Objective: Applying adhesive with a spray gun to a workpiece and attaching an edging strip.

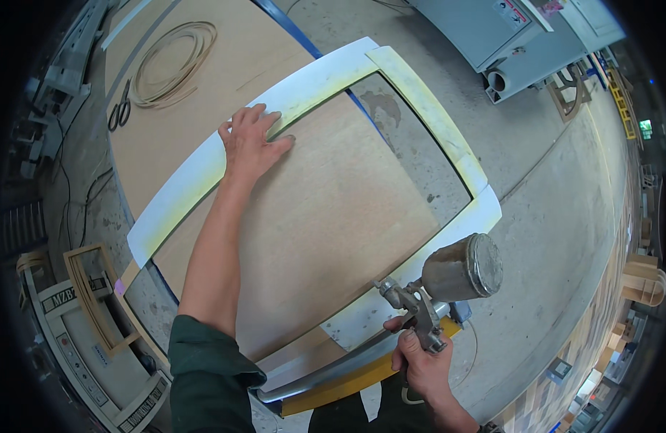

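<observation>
Head view: a metal spray gun [417, 312] is gripped by the right hand [421, 363], its handle wrapped by the fingers and its cup [463, 267] mounted on top, probably so that it is fed by gravity. The left hand [250, 141] is open, its fingers spread over the long upper-left side of the white-and-yellow frame [318, 81] — apparently so that the frame is kept steady. The frame is laid across the brown worktop [264, 47] and overhangs it at the right, perhaps so that its edges can be reached. Three sides are counted on it; a fourth cannot be made out. Farther off, one coil of thin strips [156, 98] and one pair of scissors [120, 112] are placed side by side.
</observation>
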`<state>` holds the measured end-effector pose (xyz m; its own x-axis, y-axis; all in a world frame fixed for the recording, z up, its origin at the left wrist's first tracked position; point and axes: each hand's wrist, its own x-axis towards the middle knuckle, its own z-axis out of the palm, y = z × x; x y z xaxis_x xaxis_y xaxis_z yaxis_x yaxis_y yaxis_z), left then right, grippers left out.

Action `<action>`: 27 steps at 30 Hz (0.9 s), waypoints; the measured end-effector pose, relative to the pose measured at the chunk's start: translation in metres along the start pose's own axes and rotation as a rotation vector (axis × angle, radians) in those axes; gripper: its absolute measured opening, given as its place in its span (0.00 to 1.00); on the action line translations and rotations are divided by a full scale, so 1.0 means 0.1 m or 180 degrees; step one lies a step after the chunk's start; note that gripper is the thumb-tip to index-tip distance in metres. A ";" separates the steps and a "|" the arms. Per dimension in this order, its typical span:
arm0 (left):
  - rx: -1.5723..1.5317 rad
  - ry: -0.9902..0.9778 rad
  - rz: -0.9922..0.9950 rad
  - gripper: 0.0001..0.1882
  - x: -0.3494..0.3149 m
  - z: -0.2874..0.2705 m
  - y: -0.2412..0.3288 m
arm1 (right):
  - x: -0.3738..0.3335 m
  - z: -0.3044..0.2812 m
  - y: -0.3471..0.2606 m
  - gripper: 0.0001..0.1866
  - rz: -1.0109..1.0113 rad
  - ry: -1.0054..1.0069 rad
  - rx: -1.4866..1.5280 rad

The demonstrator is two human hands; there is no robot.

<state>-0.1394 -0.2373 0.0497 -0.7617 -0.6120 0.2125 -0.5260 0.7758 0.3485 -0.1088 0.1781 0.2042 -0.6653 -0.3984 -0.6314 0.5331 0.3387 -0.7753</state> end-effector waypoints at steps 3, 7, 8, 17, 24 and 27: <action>0.0042 -0.0160 0.0002 0.25 0.08 0.07 0.00 | -0.01 -0.12 0.00 0.18 0.0004 0.0048 0.0067; 0.0077 -0.0094 0.0100 0.19 0.11 0.07 -0.03 | 0.01 -0.28 0.00 0.19 -0.0024 0.0127 0.0150; 0.0103 -0.0106 0.0124 0.18 0.12 0.05 -0.04 | 0.01 -0.30 -0.01 0.19 -0.0018 0.0124 0.0172; 0.0110 -0.0192 0.0083 0.13 0.18 -0.02 0.06 | 0.04 -0.50 -0.06 0.19 -0.0138 0.0318 0.0018; 0.0173 -0.0294 0.0166 0.15 0.20 -0.01 0.03 | 0.04 -0.60 -0.04 0.20 -0.0059 0.0238 -0.0091; 0.0170 -0.0174 0.0437 0.14 0.21 -0.02 -0.01 | 0.03 -0.62 -0.05 0.20 -0.0051 0.0233 -0.0123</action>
<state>-0.1538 -0.2512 0.0559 -0.8466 -0.4915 0.2042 -0.4338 0.8595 0.2703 -0.1454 0.2279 0.2073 -0.7107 -0.3412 -0.6152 0.5025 0.3659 -0.7834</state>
